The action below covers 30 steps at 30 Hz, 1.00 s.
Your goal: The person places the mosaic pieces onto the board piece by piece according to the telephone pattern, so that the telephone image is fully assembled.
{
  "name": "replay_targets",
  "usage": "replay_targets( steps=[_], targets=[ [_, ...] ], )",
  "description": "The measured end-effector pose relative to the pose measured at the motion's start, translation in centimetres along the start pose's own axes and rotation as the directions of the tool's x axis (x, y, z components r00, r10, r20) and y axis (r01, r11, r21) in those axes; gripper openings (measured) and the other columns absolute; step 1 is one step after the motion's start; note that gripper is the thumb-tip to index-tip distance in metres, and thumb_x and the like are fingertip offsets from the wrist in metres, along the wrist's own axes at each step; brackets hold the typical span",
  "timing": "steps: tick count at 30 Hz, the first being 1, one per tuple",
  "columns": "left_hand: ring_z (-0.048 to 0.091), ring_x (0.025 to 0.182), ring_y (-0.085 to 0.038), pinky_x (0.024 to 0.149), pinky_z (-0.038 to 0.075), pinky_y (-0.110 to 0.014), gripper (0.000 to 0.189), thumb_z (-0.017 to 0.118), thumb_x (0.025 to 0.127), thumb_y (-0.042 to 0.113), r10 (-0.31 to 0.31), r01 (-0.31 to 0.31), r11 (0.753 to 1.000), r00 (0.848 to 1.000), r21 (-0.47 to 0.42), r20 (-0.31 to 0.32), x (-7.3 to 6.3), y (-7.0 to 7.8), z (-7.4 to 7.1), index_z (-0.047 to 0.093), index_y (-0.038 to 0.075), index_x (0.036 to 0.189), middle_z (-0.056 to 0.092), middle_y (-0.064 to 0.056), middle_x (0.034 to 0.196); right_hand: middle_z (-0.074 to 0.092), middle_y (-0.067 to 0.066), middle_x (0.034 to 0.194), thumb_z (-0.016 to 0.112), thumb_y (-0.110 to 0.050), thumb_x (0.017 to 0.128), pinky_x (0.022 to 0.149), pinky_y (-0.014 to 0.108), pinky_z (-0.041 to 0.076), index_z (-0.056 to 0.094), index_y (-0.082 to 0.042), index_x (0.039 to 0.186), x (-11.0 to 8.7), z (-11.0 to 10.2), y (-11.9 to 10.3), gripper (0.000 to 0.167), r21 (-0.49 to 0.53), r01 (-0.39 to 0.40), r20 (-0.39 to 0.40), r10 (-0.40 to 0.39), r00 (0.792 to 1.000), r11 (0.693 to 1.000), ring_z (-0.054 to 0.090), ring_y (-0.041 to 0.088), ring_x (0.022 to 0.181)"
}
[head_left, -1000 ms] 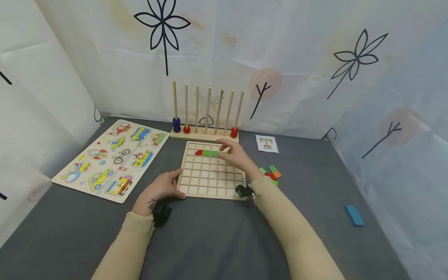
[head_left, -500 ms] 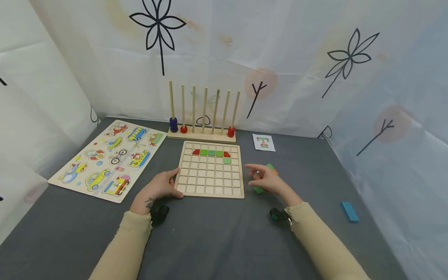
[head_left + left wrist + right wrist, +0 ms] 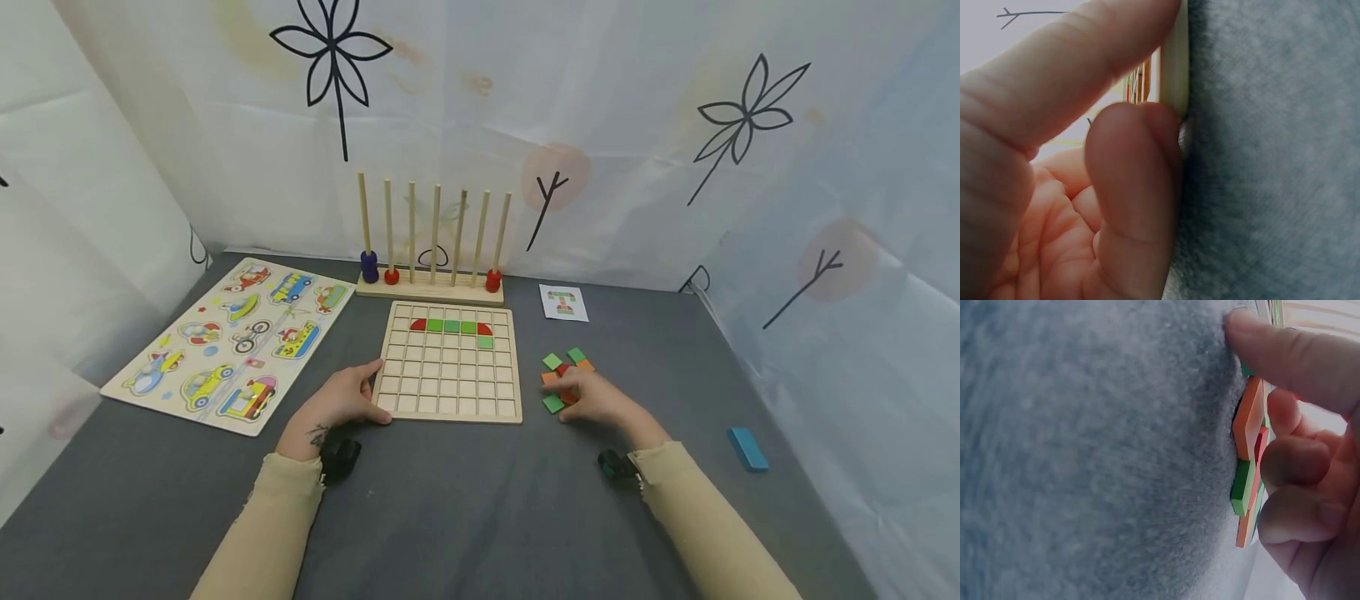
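Observation:
A wooden grid board (image 3: 450,406) lies flat in the middle, with red and green tiles (image 3: 452,327) in its upper rows. My left hand (image 3: 340,406) holds the board's near left corner, thumb on the front edge and fingers along the left side. The left wrist view shows the fingers (image 3: 1132,181) against the board's edge (image 3: 1174,69). To the right of the board, my right hand (image 3: 600,398) is over a small cluster of loose green, orange and red tiles (image 3: 552,362). An orange tile (image 3: 1248,419) lies close to its fingers; some tiles are partly hidden beneath the hand.
A wooden peg stand (image 3: 431,287) with blue and red beads is behind the board. A vehicle picture puzzle (image 3: 232,346) lies at left. A pattern card (image 3: 564,302) lies behind the loose tiles, and a blue block (image 3: 747,450) is far right.
My right hand has left the board and moved right, down to the loose tiles. A red tile and a green tile now show at the right of the row. My left hand stays put.

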<state>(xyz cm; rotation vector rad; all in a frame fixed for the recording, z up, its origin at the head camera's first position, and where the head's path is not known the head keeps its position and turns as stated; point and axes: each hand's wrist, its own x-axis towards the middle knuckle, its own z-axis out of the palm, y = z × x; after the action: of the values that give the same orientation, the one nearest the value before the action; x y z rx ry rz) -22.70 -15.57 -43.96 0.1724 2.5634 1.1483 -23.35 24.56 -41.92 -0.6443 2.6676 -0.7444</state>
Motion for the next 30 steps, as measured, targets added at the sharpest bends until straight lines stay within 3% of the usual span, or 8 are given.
replay_targets(
  steps=[6,10,15,19,22,25,30],
  targets=[
    [0.042,0.055,-0.016,0.051,0.033,-0.028,0.101,0.084,0.064,0.018,-0.008,0.008,1.0,1.0,0.006,0.002,0.0,0.0,-0.1,0.027,0.003,0.145,0.047,-0.004,0.065,0.058,0.008,0.106,0.077,-0.008,0.072,0.075,0.031,0.043,0.07,-0.011,0.108,0.3,0.1,-0.2,0.036,-0.075,-0.047,-0.006,0.047,0.999,0.996,0.05,0.016,0.087],
    [0.042,0.055,-0.015,0.051,0.034,-0.028,0.101,0.084,0.064,0.018,-0.017,0.017,1.0,1.0,0.011,0.007,0.0,0.0,-0.1,0.027,0.004,0.145,0.047,-0.004,0.065,0.059,0.007,0.1,0.077,-0.01,0.072,0.074,0.032,0.043,0.072,-0.008,0.101,0.4,0.2,-0.1,0.029,-0.081,-0.027,-0.03,0.025,0.999,0.996,0.05,0.017,0.084],
    [0.041,0.055,-0.015,0.051,0.033,-0.028,0.102,0.085,0.063,0.019,-0.021,0.02,1.0,1.0,0.014,0.014,0.1,0.0,-0.2,0.026,0.004,0.145,0.046,-0.004,0.064,0.062,0.008,0.095,0.077,-0.008,0.073,0.07,0.03,0.044,0.07,-0.004,0.103,0.5,0.0,-0.5,0.031,0.031,-0.004,-0.101,0.007,0.995,1.0,0.052,0.015,0.079],
    [0.041,0.055,-0.015,0.051,0.033,-0.028,0.102,0.085,0.063,0.018,-0.025,0.025,1.0,1.0,0.009,0.016,0.1,-0.1,-0.2,0.026,0.004,0.145,0.046,-0.003,0.064,0.064,0.008,0.09,0.075,-0.009,0.075,0.06,0.029,0.046,0.066,-0.004,0.105,1.3,-0.1,-1.9,0.031,0.193,-0.035,-0.162,0.067,0.984,0.981,0.053,0.014,0.064],
    [0.041,0.055,-0.015,0.051,0.033,-0.027,0.102,0.085,0.063,0.018,-0.032,0.032,0.999,0.999,0.007,0.018,0.1,-0.1,-0.1,0.026,0.004,0.146,0.046,-0.004,0.065,0.061,0.008,0.081,0.072,-0.009,0.078,0.052,0.031,0.043,0.062,-0.004,0.107,2.3,-0.1,-3.3,0.031,0.322,-0.041,-0.199,0.11,0.974,0.946,0.048,0.015,0.053],
    [0.041,0.055,-0.015,0.051,0.033,-0.027,0.102,0.085,0.063,0.018,-0.036,0.036,0.999,0.999,0.001,0.021,0.2,-0.2,0.0,0.027,0.004,0.146,0.046,-0.004,0.065,0.059,0.005,0.074,0.069,-0.005,0.08,0.049,0.03,0.04,0.058,-0.002,0.109,3.7,0.2,-4.7,0.031,0.458,0.011,-0.247,0.116,0.962,0.889,0.045,0.012,0.05],
    [0.041,0.055,-0.015,0.051,0.033,-0.028,0.102,0.085,0.063,0.017,-0.036,0.036,0.999,0.999,-0.002,0.016,0.3,-0.2,0.0,0.027,0.005,0.146,0.046,-0.003,0.064,0.059,-0.005,0.065,0.066,0.002,0.081,0.046,0.026,0.034,0.057,0.005,0.115,6.8,1.6,-6.7,0.035,0.655,0.126,-0.314,0.117,0.942,0.745,0.036,0.009,0.043]
  ],
)
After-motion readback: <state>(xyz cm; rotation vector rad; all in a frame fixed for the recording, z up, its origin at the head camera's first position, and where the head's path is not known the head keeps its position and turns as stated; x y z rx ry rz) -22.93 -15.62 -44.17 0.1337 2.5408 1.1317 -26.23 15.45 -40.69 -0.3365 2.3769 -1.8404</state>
